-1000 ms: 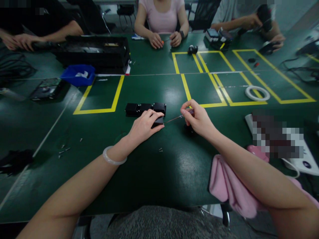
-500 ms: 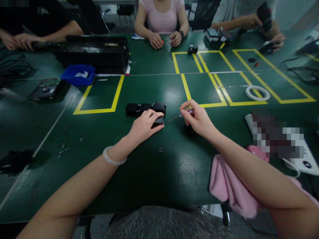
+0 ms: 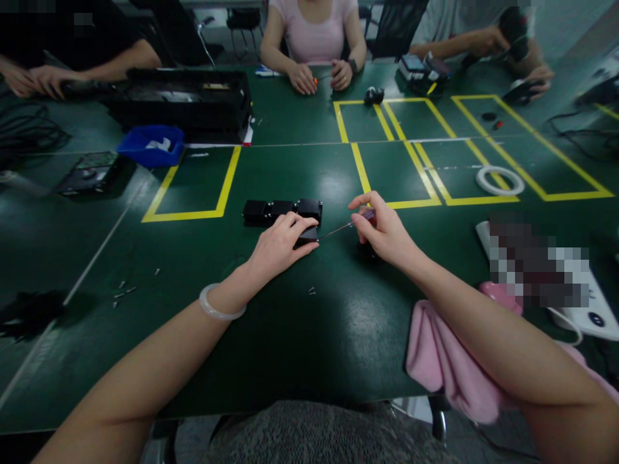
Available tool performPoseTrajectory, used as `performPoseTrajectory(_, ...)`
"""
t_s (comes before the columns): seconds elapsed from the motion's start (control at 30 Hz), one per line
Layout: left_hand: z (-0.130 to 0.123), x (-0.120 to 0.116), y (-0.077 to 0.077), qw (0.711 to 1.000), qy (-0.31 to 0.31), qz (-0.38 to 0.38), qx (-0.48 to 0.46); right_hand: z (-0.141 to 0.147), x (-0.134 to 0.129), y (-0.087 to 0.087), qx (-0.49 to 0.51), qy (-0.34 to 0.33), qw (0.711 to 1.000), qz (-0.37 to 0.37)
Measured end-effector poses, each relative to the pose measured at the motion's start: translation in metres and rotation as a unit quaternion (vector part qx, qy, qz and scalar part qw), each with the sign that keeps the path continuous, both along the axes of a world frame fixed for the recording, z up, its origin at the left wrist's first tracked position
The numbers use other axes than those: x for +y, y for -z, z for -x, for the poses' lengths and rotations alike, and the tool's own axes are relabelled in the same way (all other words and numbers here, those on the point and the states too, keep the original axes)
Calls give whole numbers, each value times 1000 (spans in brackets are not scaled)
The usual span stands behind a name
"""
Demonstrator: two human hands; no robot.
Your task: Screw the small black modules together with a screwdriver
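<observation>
My left hand (image 3: 280, 245), a pale bracelet on its wrist, grips a small black block (image 3: 307, 236) between thumb and fingers on the table. Just behind it lies a row of three black blocks (image 3: 282, 208) with small screws at their edges. My right hand (image 3: 384, 235) is closed on the handle of a thin screwdriver (image 3: 368, 215), whose tip meets the right end of the held block. A dark object (image 3: 368, 250) sits partly hidden under my right hand. Two small screws (image 3: 312, 291) lie nearer to me.
A blue bin (image 3: 153, 147) and a long black case (image 3: 188, 106) stand back left. Several loose screws (image 3: 123, 293) lie left. At right are a white ring (image 3: 500, 181), a white power strip (image 3: 599, 303) and a pink cloth (image 3: 449, 361). Three people sit opposite.
The fingers of my right hand have shifted slightly around the screwdriver handle, which has turned a little. My left hand and the block have stayed in place.
</observation>
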State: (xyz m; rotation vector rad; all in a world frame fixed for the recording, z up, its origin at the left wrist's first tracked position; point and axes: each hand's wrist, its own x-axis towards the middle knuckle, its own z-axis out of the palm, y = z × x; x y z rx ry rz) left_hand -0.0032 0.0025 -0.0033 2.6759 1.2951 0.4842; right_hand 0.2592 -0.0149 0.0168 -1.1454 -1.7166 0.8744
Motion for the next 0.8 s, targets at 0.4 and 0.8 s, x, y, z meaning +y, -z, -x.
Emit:
performPoseTrajectory(0.4, 0, 0, 0, 1000, -2, 7, 1, 0, 0, 0, 0, -3, 1000, -3)
performPoseTrajectory(0.8, 0, -1, 0, 1000, -3, 0, 6, 1, 0, -2, 3, -8, 1000, 6)
